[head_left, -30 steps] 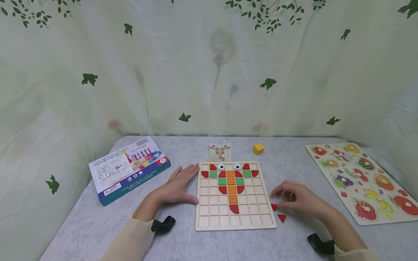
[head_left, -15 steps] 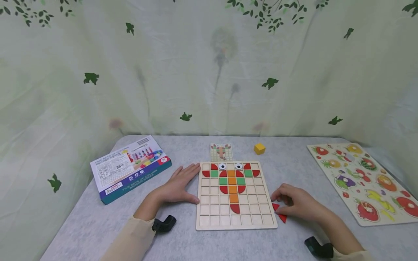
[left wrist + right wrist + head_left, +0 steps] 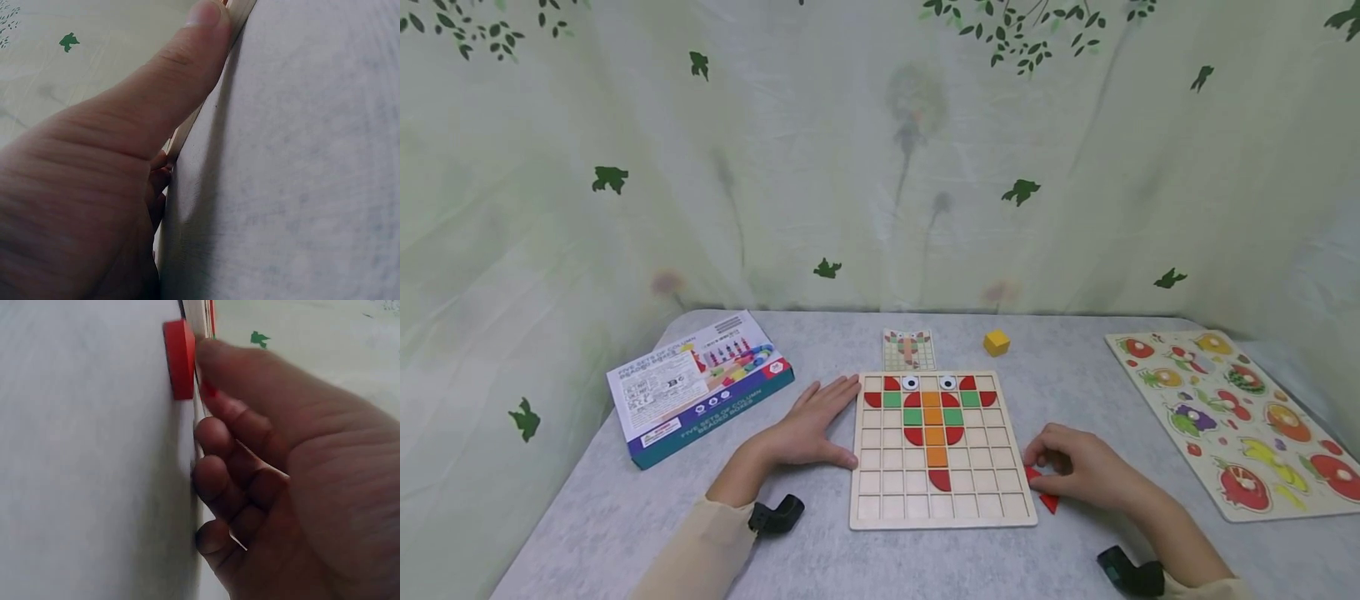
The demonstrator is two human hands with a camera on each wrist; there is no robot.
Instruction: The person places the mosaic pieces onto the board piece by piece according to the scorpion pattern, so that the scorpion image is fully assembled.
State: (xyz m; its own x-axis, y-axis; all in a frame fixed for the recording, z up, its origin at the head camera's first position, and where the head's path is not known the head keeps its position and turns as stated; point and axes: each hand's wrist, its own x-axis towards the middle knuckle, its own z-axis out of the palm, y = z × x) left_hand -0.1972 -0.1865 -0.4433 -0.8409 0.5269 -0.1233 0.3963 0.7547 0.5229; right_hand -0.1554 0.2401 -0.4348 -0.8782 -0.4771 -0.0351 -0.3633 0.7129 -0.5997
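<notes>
A wooden grid board (image 3: 880,506) lies flat on the table, with red quarter-round, green and orange square and eye tiles forming a figure in its cells. My left hand (image 3: 808,429) rests with spread fingers at the board's left edge; its thumb (image 3: 203,19) touches that edge in the left wrist view. Beside the board's right edge, my right hand (image 3: 1078,467) has curled fingers and pinches a red triangle tile (image 3: 210,389) between thumb and index finger, mostly hidden by them. A second red triangle tile (image 3: 181,359) lies on the table just by the thumb.
A small pattern card (image 3: 908,350) touches the board's far edge, with a yellow cube (image 3: 996,342) to its right. A printed box (image 3: 700,387) lies at the left. At the right lies a fruit puzzle board (image 3: 1210,433). A leafy curtain (image 3: 850,167) hangs behind the table.
My right hand has moved slightly nearer and its thumb and index finger have closed on the farther red triangle tile. The left hand stays at the board's edge.
</notes>
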